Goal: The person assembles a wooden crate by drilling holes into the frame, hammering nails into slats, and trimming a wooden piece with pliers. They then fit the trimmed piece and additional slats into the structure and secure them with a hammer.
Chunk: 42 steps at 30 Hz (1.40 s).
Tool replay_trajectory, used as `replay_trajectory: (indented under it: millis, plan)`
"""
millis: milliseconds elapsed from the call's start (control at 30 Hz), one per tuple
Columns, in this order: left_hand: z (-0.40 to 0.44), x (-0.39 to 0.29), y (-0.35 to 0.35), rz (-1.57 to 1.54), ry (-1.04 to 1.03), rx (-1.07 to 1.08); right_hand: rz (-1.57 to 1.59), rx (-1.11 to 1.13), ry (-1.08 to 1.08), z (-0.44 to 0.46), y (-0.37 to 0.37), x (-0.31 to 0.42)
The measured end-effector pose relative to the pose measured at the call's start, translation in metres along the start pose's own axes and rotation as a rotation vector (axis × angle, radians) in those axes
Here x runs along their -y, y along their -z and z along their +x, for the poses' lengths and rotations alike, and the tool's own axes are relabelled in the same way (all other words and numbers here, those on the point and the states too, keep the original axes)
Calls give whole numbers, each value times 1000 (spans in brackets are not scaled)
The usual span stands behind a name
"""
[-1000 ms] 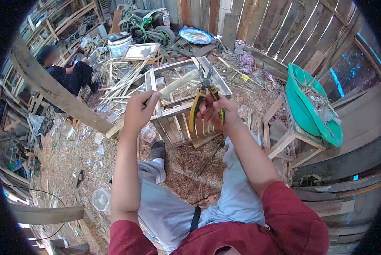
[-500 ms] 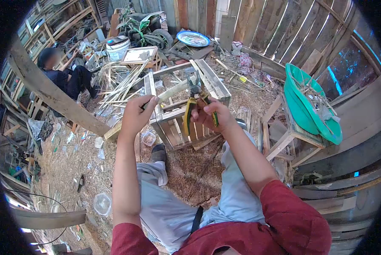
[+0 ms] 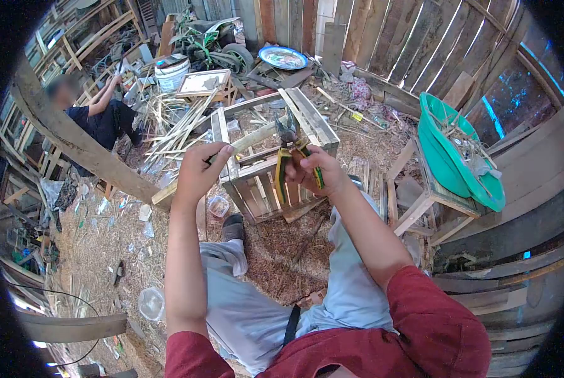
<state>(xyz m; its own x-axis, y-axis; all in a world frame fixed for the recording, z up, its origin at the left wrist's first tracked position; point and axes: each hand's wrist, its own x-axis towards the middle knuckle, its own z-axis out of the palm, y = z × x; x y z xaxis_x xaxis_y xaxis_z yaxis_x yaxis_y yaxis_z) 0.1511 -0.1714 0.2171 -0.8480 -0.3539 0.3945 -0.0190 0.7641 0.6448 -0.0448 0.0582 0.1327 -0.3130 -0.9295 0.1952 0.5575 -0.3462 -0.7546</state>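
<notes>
The left hand is closed in the middle of the frame, its thumb pressed to curled fingers, with a small dark piece between them, too small to name. One pale, flat strip runs from beside the thumb tip toward the pliers; whether the left hand grips it, I cannot tell. The right hand is wrapped around the one pair of pliers, just right of centre; its yellow-and-black handles stand apart and its grey metal head points up the frame, jaws parted. Behind and below the pliers sits one crate of rough wooden slats, box-shaped with open gaps. Two clear plastic tubs lie on the ground, a small tub beside the one visible dark sandal and a larger tub at lower left. Many thin, straight sticks are heaped left of the crate, near one white bucket and one round, blue-rimmed tray. At right, a smooth green basin full of twigs leans on a wooden stand. One seated person in dark clothes is at upper left, behind a rough wooden post. Shavings cover the ground.
</notes>
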Motion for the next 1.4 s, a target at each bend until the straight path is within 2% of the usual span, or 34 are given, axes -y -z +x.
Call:
replay_trajectory:
  millis: [67,200,300,333,467,533,600,667,733,833,933,1100,1133,1267,1367,1400]
  plan:
    - [1,-1,-2,18,-32,-33,45,-15,-53,3,32,-14]
    - [2,-3,-4,103,-79,-80,80,-84,-70,3,-1,-3]
    - [2,-2,-7,175,-136,-90,179,-129,-238,3,-19,1]
    - [3,-1,-8,195,-164,-99,213,-15,-257,4,-19,-1]
    - [2,-2,-8,172,-97,-20,406,187,-261,-1,-32,2]
    - [1,-6,-10,156,-101,-6,415,104,-298,-11,-61,13]
    - [0,-6,-11,125,-124,2,490,179,-350,-12,-59,12]
    - [2,-6,-11,121,-123,38,621,415,-409,-5,-26,0]
    - [4,-6,-9,146,-92,93,445,286,-450,-6,-24,5]
    - [4,3,-12,19,181,349,271,95,-513,-10,-29,10]
    - [1,20,-27,-35,152,341,43,-89,-558,-12,-30,10]
    - [9,34,-25,-24,205,517,-324,-326,-528,-18,-46,5]
    - [9,34,-24,-15,226,560,-437,-383,-467,-17,-53,5]
    - [5,30,-29,-67,232,523,-567,-515,-437,-19,-52,-6]
    - [3,33,-34,-35,235,502,-556,-491,-412,-23,-31,-21]
    - [1,36,-39,-13,243,474,-609,-477,-343,-21,-13,-36]
